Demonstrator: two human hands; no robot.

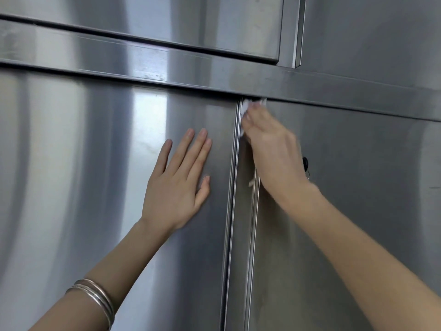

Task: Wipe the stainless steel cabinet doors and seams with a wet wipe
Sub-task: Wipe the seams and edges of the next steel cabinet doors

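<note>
Two stainless steel cabinet doors fill the view: the left door (pixel 83 175) and the right door (pixel 358 187), split by a vertical seam (pixel 235 211). My right hand (pixel 272 149) presses a crumpled white wet wipe (pixel 245 108) into the top of that seam, just under the horizontal rail (pixel 167 65). Most of the wipe is hidden under my fingers, and a scrap of it shows below my palm. My left hand (pixel 179 182) lies flat on the left door with fingers spread and holds nothing.
Above the rail are upper cabinet doors (pixel 167 20) with their own vertical seam (pixel 298 32). A small black lock with a key (pixel 305 163) sits on the right door, partly behind my right wrist. Silver bangles (pixel 95 297) circle my left wrist.
</note>
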